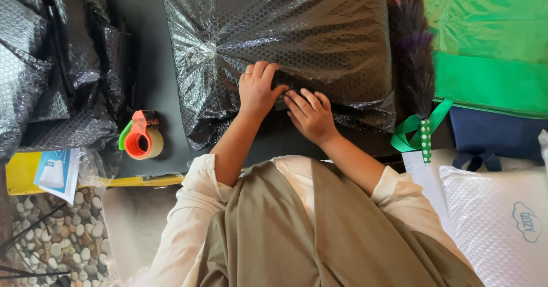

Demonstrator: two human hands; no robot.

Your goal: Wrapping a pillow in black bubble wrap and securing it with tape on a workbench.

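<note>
A big parcel wrapped in black bubble wrap (285, 35) lies on a dark table (145, 53) in front of me. My left hand (257, 90) rests flat on its near edge, fingers spread and pressing the wrap down. My right hand (311, 114) lies just beside it, fingers bent onto the same edge of the wrap, touching the left fingertips. Neither hand grips anything separate. A tape dispenser (141, 135) in orange and green, with a roll of brown tape, stands on the table to the left of my left forearm.
More crumpled black bubble wrap (51, 70) is piled at the left. A purple feather duster (415, 53) with a green ribbon lies right of the parcel. Green bags (491, 47), a navy bag (496, 135) and a white padded package (502, 224) sit at the right.
</note>
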